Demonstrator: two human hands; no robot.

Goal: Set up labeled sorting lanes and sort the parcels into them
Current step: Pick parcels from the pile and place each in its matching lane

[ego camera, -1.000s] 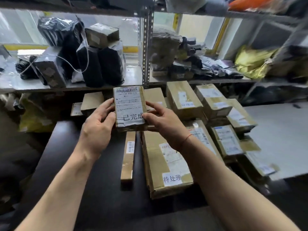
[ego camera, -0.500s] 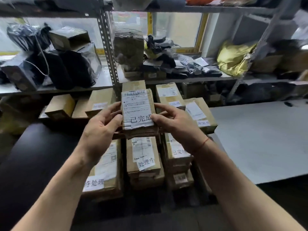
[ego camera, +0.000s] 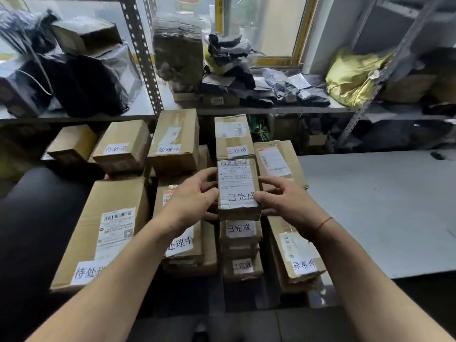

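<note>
Fingers of your left hand curl around the left edge of a small brown parcel, and your right hand pinches its right edge, so both hands hold it between them. Its white label reads 已完成. You hold this parcel above a column of boxes bearing the same label: one stacked box just below it, another nearer you, and a taller box just beyond it. Left of the held parcel is a row of boxes labelled 处理中, including one upright box. Farther left lies a large box labelled 待处理. Right of the held parcel, a flat box reads 异常件. All rest on a dark counter. Beyond the held parcel, a metal shelf carries dark bags and a yellow bag.
</note>
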